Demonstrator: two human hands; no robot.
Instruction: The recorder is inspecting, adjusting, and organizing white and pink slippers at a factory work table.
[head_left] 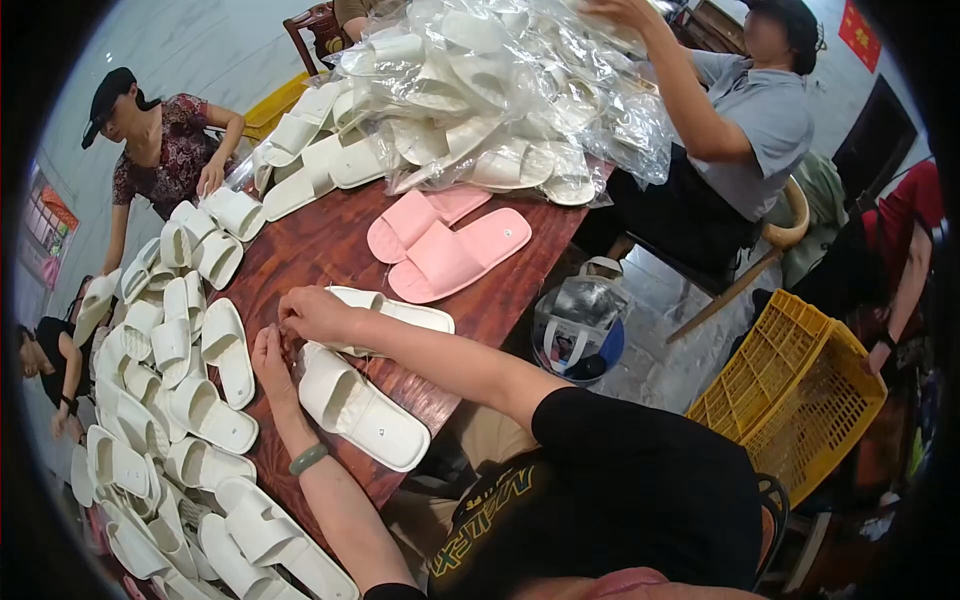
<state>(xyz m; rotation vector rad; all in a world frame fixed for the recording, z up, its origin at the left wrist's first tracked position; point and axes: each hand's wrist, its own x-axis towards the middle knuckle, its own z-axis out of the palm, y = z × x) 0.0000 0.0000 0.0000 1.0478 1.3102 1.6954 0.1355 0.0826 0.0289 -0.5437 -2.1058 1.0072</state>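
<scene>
At two o'clock from the centre of view, a red wall sheet (860, 35) was observed; inward of it sat a co-worker in a grey shirt (765, 135), with a curved wooden chair rail (790, 215) behind. Between three and four o'clock, a yellow lattice plastic crate (832, 430) stood tilted. Nearer in, a round blue container (606, 366) was noted. A co-worker in a patterned top (165, 150) was recorded at ten o'clock, a carved wooden chair (328, 28) at eleven.

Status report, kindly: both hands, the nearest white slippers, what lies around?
Left hand, right hand close together at toe ends of two white slippers. Grip unclear. Pink slippers beyond, slipper heap at left.
</scene>
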